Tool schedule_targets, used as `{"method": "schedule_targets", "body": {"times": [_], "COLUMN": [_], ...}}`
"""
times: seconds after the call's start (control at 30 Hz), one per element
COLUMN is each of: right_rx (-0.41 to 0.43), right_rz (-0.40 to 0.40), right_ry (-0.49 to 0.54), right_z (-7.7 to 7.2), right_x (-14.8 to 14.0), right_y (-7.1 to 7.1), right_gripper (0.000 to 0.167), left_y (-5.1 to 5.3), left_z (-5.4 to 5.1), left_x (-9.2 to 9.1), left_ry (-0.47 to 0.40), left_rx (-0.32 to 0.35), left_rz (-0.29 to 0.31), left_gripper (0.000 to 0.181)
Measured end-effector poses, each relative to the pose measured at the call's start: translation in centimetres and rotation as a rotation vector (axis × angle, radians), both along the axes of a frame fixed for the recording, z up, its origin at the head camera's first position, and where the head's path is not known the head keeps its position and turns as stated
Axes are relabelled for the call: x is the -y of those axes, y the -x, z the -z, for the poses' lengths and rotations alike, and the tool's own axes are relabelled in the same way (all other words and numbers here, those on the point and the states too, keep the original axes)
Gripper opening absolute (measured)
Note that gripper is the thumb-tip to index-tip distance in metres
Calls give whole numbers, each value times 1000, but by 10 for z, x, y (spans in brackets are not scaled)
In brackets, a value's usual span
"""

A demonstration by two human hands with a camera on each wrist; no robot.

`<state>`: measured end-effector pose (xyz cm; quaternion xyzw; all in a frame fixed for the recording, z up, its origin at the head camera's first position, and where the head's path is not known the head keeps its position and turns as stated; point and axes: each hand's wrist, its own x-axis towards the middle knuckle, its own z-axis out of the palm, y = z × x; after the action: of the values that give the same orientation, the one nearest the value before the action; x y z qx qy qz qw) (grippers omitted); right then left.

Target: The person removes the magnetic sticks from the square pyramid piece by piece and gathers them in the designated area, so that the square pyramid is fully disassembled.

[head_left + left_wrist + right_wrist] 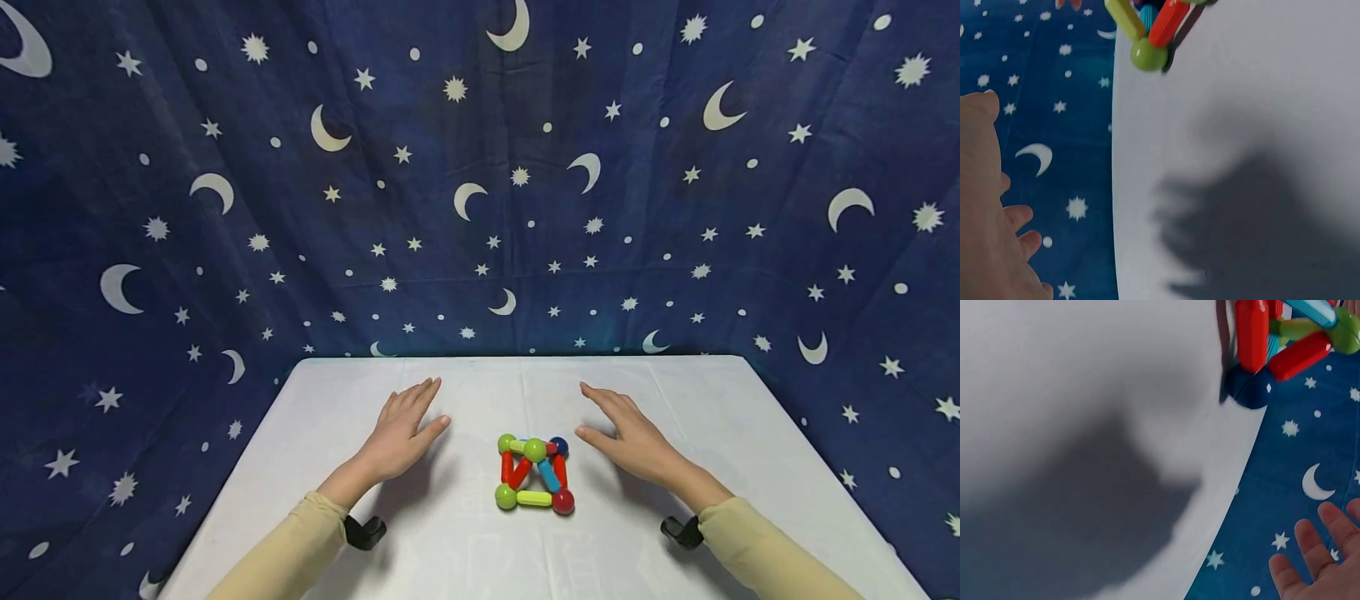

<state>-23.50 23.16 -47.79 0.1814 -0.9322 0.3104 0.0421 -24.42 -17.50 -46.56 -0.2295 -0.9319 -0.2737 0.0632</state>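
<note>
A small pyramid of magnetic rods and balls [535,498] stands on the white table in the head view. Its balls are green, red and dark blue; its rods are red, yellow-green and light blue. My left hand [400,435] hovers to the left of it, fingers extended and apart from it. To the right of the pyramid hovers my right hand [632,437], fingers also extended, touching nothing. In the left wrist view a green ball [1149,55] of the pyramid shows at the top. The right wrist view shows its dark blue ball [1250,386].
The white tabletop [450,550] carries shadows of both hands. Behind and beside it hangs a dark blue cloth [420,217] printed with moons and stars. A black strap piece [365,532] sits at the left wrist, another black piece [682,532] at the right.
</note>
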Motion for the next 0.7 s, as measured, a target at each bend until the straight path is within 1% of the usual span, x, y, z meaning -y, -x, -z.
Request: {"method": "schedule_targets", "body": {"times": [0.07, 0.17, 0.3, 0.37, 0.47, 0.57, 0.63, 0.7], "right_rx": [-1, 2, 48, 104, 208, 300, 336, 363], "right_rz": [-18, -40, -69, -84, -122, -178, -214, -234], "right_ry": [18, 55, 117, 159, 215, 255, 260, 268], "right_z": [-1, -2, -1, -1, -1, 0, 1, 2], "right_x": [5, 11, 17, 20, 24, 27, 29, 29], "right_y": [0, 0, 0, 1, 3, 7, 11, 14], "right_gripper": [79, 79, 75, 69, 57, 51, 50, 50], "left_y": [-2, -5, -10, -13, -17, -22, -26, -29], "left_z": [0, 0, 1, 4, 11, 20, 25, 30], "left_x": [-5, -13, -24, -31, -43, -55, -64, -72], "left_ry": [-15, -30, -63, -95, -175, -258, -306, -354], "left_rx": [3, 29, 80, 101, 142, 216, 276, 332], "left_rz": [14, 20, 10, 10, 28, 47, 48, 45], "left_gripper": [70, 72, 74, 75, 72, 66, 61, 55]}}
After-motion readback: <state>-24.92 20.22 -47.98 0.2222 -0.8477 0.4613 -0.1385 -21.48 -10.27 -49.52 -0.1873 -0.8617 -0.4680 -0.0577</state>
